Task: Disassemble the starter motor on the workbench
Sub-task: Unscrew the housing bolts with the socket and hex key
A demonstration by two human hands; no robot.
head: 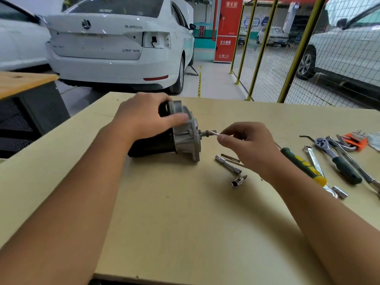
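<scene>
The starter motor (164,144), with a black body and a grey cast-aluminium end housing (188,138), lies on its side on the workbench (185,212). My left hand (144,118) grips it from above, thumb against the housing. My right hand (244,142) pinches a thin silver rod-like tool (213,133) that sticks horizontally into a small dark fitting at the housing's face.
A long socket (228,164), a thin bolt (230,158) and a short socket (238,181) lie just below my right hand. To the right lie a green-yellow screwdriver (304,165), a ratchet (337,159), wrenches (314,161) and an orange hex-key set (354,139). White cars and a mesh fence stand beyond the bench.
</scene>
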